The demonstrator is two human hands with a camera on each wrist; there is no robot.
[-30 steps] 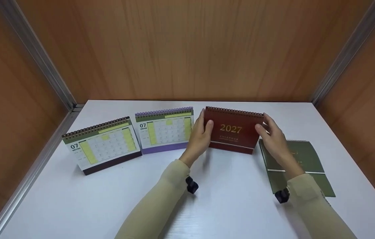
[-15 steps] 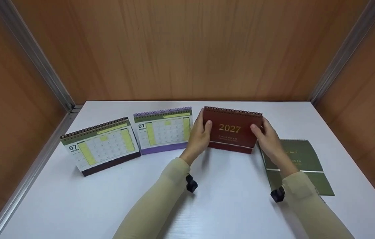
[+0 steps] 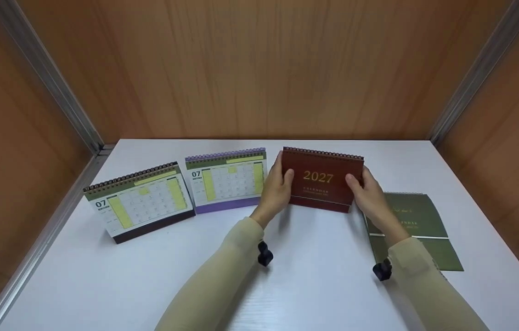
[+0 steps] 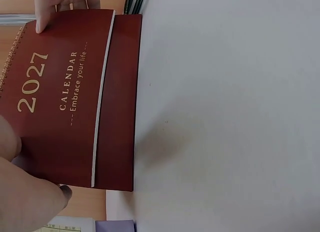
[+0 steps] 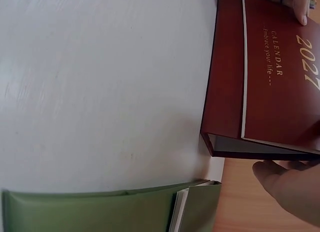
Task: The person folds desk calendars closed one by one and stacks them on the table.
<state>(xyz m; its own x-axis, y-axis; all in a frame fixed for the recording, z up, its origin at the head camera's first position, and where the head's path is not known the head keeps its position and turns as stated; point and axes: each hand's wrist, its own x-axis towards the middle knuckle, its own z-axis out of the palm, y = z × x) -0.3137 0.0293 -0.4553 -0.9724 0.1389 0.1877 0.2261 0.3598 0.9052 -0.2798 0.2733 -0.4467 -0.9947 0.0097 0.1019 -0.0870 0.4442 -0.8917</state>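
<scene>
A dark red desk calendar (image 3: 319,191) with gold "2027" lettering stands on its folded base, spiral binding on top. My left hand (image 3: 274,193) grips its left side, thumb on the front cover. At the opposite side my right hand (image 3: 373,195) holds the edge, with its thumb on the cover and the other fingers behind. In the left wrist view the cover (image 4: 55,137) shows "CALENDAR, Embrace your life". The right wrist view looks into the hollow of the calendar's base (image 5: 220,111), with right-hand fingers (image 5: 270,174) along that side.
Left of the red calendar, a purple-based calendar (image 3: 236,184) and a dark brown-based one (image 3: 149,207) stand showing month 07. A green calendar (image 3: 429,253) lies flat on the white table (image 3: 324,285), under the right forearm. Wooden panels (image 3: 259,69) enclose the table.
My right hand has slid slightly left, its thumb further onto the red cover. More of the green calendar's lettering shows. The left hand and the standing calendars have barely moved.
</scene>
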